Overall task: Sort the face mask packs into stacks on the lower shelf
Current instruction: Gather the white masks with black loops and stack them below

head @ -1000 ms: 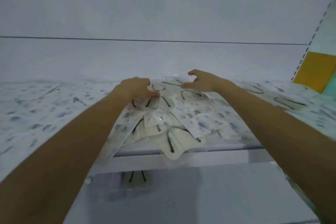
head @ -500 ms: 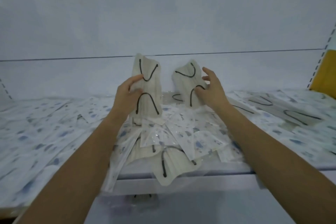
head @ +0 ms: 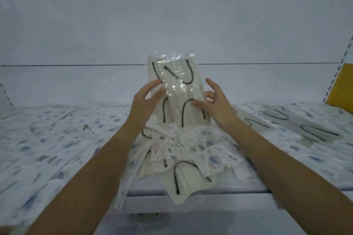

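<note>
We pinch the mask packs [head: 177,99] upright, our left hand [head: 144,101] and right hand [head: 219,107] each with thumb and curled fingers on one edge. The clear plastic is glossy and crinkled; ribbed cream fabric and black loops show through it.

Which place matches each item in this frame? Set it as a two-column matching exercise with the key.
1. held mask packs
2. loose cream pack
3. yellow panel
4. blue-speckled packs

a. far right of the view
b. hanging over the shelf front edge
c. lying on the shelf, left side
d. upright between left hand and right hand

Pairs: 1-d, 2-b, 3-a, 4-c
</note>
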The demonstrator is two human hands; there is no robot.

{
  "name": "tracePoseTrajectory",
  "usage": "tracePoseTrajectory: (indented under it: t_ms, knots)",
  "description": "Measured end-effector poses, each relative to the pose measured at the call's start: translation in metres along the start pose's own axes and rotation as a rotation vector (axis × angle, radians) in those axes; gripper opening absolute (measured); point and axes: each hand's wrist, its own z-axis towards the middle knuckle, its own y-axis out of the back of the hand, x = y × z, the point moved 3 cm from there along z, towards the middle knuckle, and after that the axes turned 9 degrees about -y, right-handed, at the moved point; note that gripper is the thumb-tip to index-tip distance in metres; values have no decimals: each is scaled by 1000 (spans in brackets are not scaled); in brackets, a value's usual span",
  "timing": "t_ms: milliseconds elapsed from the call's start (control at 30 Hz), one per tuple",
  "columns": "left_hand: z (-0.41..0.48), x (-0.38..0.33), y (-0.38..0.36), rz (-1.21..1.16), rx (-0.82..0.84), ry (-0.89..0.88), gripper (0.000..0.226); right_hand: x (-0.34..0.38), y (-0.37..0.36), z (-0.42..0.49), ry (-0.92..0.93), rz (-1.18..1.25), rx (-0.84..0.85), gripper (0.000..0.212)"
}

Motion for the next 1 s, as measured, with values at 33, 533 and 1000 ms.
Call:
tracePoseTrajectory:
  t_ms: [33,533,1000]
  knots:
    - [-2,-2,-5,-13,40,-12,25,-2,-5,-1,4,-44,8,84]
    - [-5,-1,-8,2,17,-122,46,-5,-6,2,12,-196,48,62]
    - [3,-5,5,-247,-66,126,51,14,21,5,361,-624,-99,66]
